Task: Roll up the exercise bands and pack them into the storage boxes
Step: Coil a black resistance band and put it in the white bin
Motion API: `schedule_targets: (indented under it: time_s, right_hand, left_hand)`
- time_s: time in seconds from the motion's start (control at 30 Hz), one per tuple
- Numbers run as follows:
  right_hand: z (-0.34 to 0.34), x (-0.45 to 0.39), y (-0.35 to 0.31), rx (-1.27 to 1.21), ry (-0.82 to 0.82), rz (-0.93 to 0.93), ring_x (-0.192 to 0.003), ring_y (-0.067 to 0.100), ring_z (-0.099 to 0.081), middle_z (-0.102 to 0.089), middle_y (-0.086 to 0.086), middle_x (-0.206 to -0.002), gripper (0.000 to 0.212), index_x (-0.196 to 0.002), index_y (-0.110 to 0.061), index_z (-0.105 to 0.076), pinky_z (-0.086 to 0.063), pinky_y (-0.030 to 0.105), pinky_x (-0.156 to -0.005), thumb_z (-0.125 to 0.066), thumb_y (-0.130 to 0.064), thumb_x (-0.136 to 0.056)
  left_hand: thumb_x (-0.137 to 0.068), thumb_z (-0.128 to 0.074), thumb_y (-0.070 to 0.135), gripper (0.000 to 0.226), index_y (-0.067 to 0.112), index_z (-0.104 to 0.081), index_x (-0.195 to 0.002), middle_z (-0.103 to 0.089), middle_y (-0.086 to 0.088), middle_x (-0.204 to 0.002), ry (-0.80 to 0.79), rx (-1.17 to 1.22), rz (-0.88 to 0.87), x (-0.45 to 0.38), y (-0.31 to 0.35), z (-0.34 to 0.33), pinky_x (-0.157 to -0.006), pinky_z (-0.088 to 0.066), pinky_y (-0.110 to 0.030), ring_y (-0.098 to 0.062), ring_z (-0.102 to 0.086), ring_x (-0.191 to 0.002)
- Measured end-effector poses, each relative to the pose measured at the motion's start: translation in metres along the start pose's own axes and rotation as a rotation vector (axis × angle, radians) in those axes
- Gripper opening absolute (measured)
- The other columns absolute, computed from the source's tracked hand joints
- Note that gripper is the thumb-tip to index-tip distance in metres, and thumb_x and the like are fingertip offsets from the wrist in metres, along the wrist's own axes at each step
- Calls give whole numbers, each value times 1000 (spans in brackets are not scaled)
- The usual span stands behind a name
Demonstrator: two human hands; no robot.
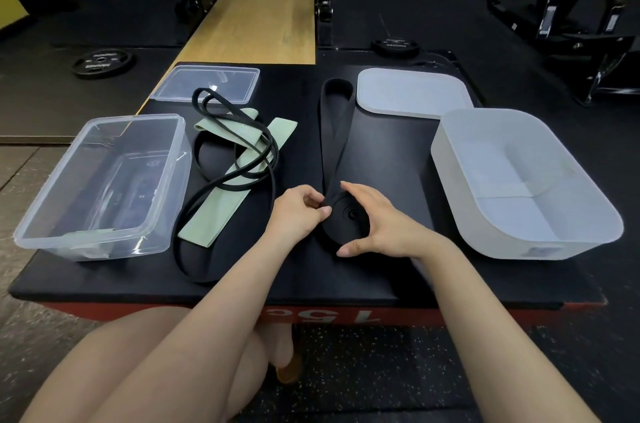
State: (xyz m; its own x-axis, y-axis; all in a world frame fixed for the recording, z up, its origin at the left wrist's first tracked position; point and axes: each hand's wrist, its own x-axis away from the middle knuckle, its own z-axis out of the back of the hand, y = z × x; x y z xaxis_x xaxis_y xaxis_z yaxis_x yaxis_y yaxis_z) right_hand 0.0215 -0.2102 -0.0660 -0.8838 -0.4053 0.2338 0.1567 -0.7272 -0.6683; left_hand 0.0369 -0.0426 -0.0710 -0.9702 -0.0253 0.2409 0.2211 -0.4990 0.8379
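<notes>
Two hands work near the counter's front edge: our right hand [377, 225] cups the black band [334, 145] roll, our left hand [299, 211] pinches it; we should keep it tight.

Both hands close together, left hand [300, 212] pinching, right hand [377, 220] curled in a C.

A black padded platform [381, 280] with a red front edge carries everything. At its left stands a clear box [104, 180], its clear lid [207, 83] lying flat behind it. Beside the box, a thin black band [242, 152] lies tangled over a green band [221, 208]. In the middle a wide black band [337, 132] lies stretched away, its near end rolled up. At right sit a white box [519, 187] and a white lid [412, 93].
</notes>
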Motion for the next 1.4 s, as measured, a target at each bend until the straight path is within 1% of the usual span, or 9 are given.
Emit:
schedule_targets:
  time_s: [0.17, 0.37, 0.47, 0.63, 0.77, 0.97, 1.17, 1.33, 1.4]
  right_hand:
    - [-21, 11, -10, 6, 217, -156, -145, 9, -1, 7, -9, -158, 116, -151, -17, 4, -14, 28, -115, -79, -35, -73]
    - [-46, 3, -22, -43, 412, -197, -144, 18, -2, -6, 1, -157, 112, -151, -11, -3, -14, 32, -115, -70, -56, -73]
    - [-50, -1, -20, -46, 479, -186, -143, 18, -5, -12, 3, -156, 104, -150, -11, -7, -14, 30, -115, -69, -52, -77]
    - [-39, 2, -13, -71, 372, -127, -143, 14, -4, -10, -2, -156, 103, -151, -15, -8, -12, 29, -114, -73, -44, -76]
    - [-26, 4, -6, -67, 237, -67, -143, 11, -4, -8, -5, -156, 103, -151, -19, -10, -11, 26, -113, -75, -41, -75]
    - [-8, 1, 0, -37, 57, 1, -142, 7, -5, -8, -9, -155, 103, -151, -23, -12, -11, 21, -109, -79, -35, -73]
    - [6, -1, 1, -11, -58, 42, -140, 4, -9, -11, -11, -152, 102, -150, -24, -14, -12, 18, -107, -80, -31, -72]
    - [-1, 1, -3, 19, 5, -15, -144, 7, 0, 0, -12, -157, 113, -152, -21, -4, -10, 20, -112, -81, -33, -70]
    - [-9, 4, -6, 13, 87, -88, -144, 8, -2, 5, -13, -157, 116, -152, -19, 1, -14, 25, -114, -81, -33, -71]
  left_hand:
    - [-83, -66, 8, 32, 16, -58, -113, -60, 7, -106, 49, 55, -35, 3, 0, -6, -88, -50, -28, -8, -58, -86]
    - [-86, -62, 3, 41, 13, -57, -125, -62, -4, -122, 12, 88, -64, 4, -1, -6, -93, -39, -17, -6, -54, -101]
    - [-86, -62, 3, 43, 13, -55, -128, -61, -5, -124, -26, 127, -57, 5, -2, -4, -93, -39, -16, -5, -54, -102]
    - [-87, -60, 10, 43, 20, -55, -129, -61, 5, -109, -51, 129, 5, 3, -1, -2, -97, -37, -19, -6, -53, -104]
    - [-88, -59, 18, 38, 22, -58, -126, -62, 15, -89, -21, 105, 33, 1, -2, 0, -101, -45, -34, -11, -59, -104]
    - [-89, -61, 23, 23, 18, -67, -111, -64, 4, -96, 12, 97, 23, 4, -1, 4, -75, -54, -25, -11, -59, -82]
    - [-84, -69, 21, 17, 15, -65, -99, -58, 9, -75, -7, 39, -11, 4, -1, 6, -47, -46, -7, -2, -54, -64]
    - [-83, -69, 17, 21, 10, -65, -103, -57, 9, -77, 49, 4, -47, 2, -3, -1, -75, -52, -25, -7, -55, -73]
    - [-84, -67, 13, 25, 12, -62, -108, -60, 7, -89, 71, 17, -65, 4, -2, -4, -78, -45, -21, -5, -55, -78]
